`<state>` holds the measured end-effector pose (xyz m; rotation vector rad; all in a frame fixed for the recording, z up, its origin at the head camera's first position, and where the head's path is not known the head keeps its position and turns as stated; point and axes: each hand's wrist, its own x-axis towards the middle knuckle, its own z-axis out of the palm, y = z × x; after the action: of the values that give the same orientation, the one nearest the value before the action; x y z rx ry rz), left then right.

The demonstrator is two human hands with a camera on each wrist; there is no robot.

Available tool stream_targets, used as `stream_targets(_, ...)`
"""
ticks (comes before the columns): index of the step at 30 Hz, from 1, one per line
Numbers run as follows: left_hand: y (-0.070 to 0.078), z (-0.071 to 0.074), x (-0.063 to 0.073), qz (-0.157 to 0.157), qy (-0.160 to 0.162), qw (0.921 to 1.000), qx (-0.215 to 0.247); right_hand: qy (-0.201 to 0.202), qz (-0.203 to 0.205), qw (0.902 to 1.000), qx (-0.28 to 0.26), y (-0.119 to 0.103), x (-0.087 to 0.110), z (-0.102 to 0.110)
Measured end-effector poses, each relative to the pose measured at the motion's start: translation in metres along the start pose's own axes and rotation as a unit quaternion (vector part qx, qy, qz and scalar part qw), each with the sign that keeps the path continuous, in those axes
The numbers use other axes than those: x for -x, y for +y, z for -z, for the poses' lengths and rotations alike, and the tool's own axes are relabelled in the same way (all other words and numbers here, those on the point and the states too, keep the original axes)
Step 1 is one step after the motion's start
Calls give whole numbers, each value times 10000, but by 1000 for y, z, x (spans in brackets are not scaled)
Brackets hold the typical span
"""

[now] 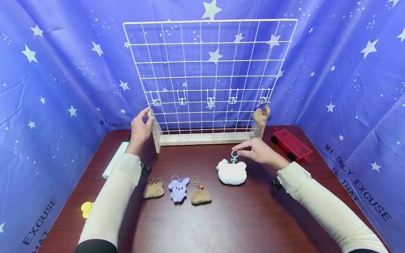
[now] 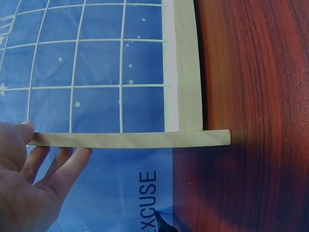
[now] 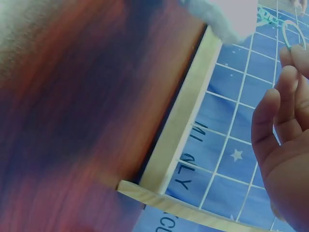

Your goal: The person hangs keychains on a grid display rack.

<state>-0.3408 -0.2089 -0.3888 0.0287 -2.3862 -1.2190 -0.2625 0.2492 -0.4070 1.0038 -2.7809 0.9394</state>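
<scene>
Reaching forward in the head view, the left arm (image 1: 109,202) slants up to the wooden side post (image 1: 155,135) of the white grid rack (image 1: 201,61), where the left hand (image 1: 140,129) grips the post from its outer side. The right arm (image 1: 329,209) comes in from the lower right; the right hand (image 1: 257,150) points inward, thumb and fingertips pinching a light blue ring (image 1: 232,153). From that ring hangs the white plush pendant (image 1: 232,174), in front of the rack, to the right of a lilac plush charm (image 1: 178,192) and a brown plush charm (image 1: 200,197).

The left wrist view shows the post pinched between the thumb on one face and slightly spread fingers on the other.

In the right wrist view, the fingertips meet on the ring near the right edge, partly cut off; the nearer fingers curve loosely, a little apart. The pendant shows at the top, partly out of frame.
</scene>
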Motion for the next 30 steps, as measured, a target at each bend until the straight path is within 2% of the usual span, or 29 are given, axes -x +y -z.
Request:
stream_targets(5,-2,0,0,-14,48,10000,-30,254,146,9994,166,-1,-7,8)
stream_targets(16,0,0,-1,13,5,10000,-22,811,63,9964,223,-3,-17,23)
stream_targets(25,0,0,0,-18,28,10000,-69,831,-272,9962,55,-17,-25,36)
stream_targets(30,0,1,0,-12,20,10000,-55,1074,-52,9940,218,-23,-36,47)
